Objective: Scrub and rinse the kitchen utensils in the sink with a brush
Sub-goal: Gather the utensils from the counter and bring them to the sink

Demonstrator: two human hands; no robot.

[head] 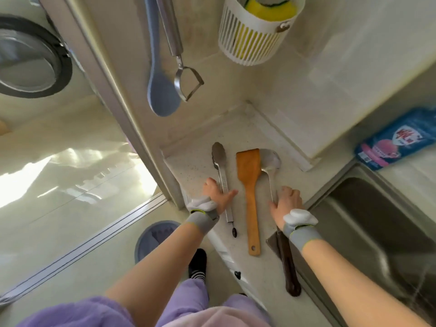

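Three utensils lie side by side on the pale counter: metal tongs, a wooden spatula and a metal spatula with a dark handle. My left hand lies over the tongs' middle, fingers on one side and thumb on the other. My right hand is curled over the metal spatula's thin shaft. The steel sink is to the right, and nothing shows in the part of it I can see. I see no brush.
On the wall hang a blue spoon, a metal peeler and a white slotted holder with a yellow sponge. A blue detergent pouch lies behind the sink. A blue bin stands on the floor beside the counter's left edge.
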